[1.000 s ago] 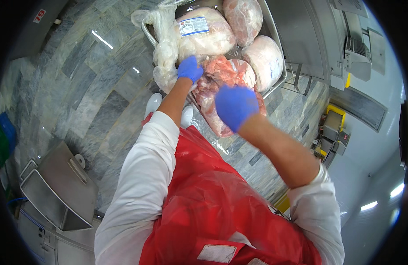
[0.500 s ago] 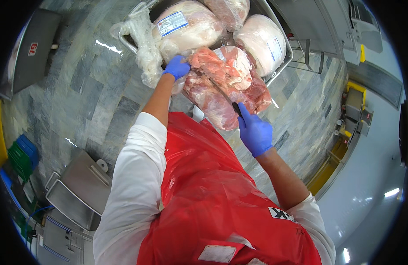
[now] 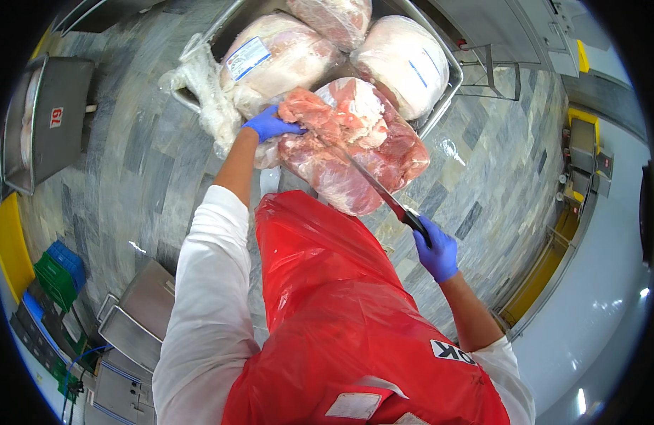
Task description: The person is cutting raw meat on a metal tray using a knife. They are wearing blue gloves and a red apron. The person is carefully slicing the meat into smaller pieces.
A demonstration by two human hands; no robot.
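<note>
A large raw cut of meat (image 3: 398, 152), pink with white fat, lies at the near edge of a metal tub (image 3: 451, 95). My left hand (image 3: 272, 125), in a blue glove, is closed on the meat's left edge by a loose flap. Its fingertips are partly hidden against the meat. In my right hand (image 3: 438, 251), also gloved in blue, is a long knife (image 3: 385, 194) with a dark handle. The blade points up and left across the meat, its tip near the flap and hard to make out.
Plastic-wrapped meat pieces (image 3: 281, 53) fill the back of the tub, and crumpled clear plastic (image 3: 217, 106) hangs over its left side. A metal cart (image 3: 72, 134) stands at the left, another metal bin (image 3: 139, 304) lower left, near a green crate (image 3: 55, 281).
My right hand has drawn the knife down and to the right, so more blade shows. My left hand stays at the meat's left edge. The whole view has shifted slightly.
</note>
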